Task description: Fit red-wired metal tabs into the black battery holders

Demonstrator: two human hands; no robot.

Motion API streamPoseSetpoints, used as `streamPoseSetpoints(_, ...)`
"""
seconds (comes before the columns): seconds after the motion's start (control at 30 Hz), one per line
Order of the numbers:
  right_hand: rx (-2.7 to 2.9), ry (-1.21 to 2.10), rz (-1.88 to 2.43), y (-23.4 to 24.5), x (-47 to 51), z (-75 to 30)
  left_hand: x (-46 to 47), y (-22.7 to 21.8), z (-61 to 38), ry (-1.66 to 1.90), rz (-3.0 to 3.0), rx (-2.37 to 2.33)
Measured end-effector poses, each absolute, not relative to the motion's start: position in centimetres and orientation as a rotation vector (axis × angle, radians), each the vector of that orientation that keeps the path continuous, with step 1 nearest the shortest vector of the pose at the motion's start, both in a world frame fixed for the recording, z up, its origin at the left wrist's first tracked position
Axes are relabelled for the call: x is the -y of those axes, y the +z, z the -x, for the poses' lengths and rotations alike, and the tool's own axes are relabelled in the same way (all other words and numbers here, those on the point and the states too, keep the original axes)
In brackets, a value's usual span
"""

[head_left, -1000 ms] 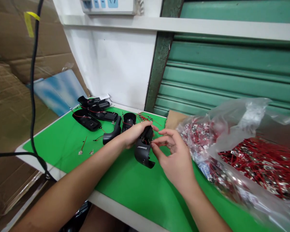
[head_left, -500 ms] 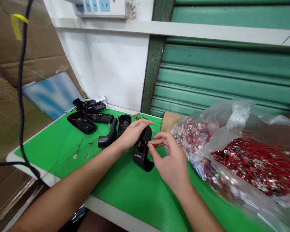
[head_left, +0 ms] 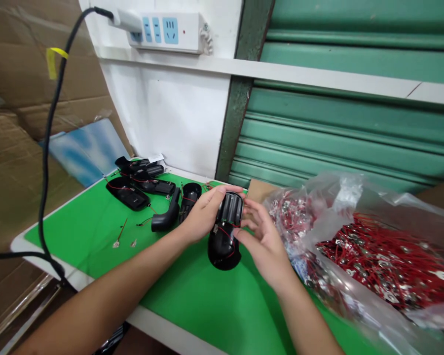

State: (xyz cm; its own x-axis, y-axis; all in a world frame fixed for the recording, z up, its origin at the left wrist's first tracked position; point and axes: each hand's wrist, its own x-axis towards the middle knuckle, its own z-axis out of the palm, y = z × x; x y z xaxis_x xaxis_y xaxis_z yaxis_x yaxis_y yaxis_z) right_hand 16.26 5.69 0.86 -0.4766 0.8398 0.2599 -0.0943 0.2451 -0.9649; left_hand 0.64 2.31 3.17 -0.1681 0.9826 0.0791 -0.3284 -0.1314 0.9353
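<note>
My left hand (head_left: 203,213) grips a black plastic housing (head_left: 226,231) above the green mat (head_left: 214,296), its open side facing me, with battery slots and a red wire inside. My right hand (head_left: 263,241) holds the same housing from the right, fingers curled against its edge and thumb on its lower body. Several more black housings (head_left: 144,182) with red wires lie at the mat's far left, and two others (head_left: 177,209) sit just left of my left hand.
A clear plastic bag (head_left: 358,246) full of red wires with metal tabs lies at the right. A black cable (head_left: 46,148) hangs from a wall power strip (head_left: 166,30) at the left. Cardboard (head_left: 18,123) and a green shutter (head_left: 348,123) stand behind.
The housing has been turned so its open battery side faces me and lifted slightly. My right hand has gone from pinching at a wire to holding the housing's side.
</note>
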Motion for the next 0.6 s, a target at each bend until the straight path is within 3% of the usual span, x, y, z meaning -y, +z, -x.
streamPoseSetpoints(0.3, 1.612, 1.323, 0.834, 0.4, -6.0, -15.8, -2.6, 2.5, -0.5, 1.441, -0.999, -1.205)
streamPoseSetpoints(0.6, 1.579, 1.396, 0.880, 1.3, -7.0, -16.6, -2.6, 1.6, -0.5, 1.291, -1.313, -1.124)
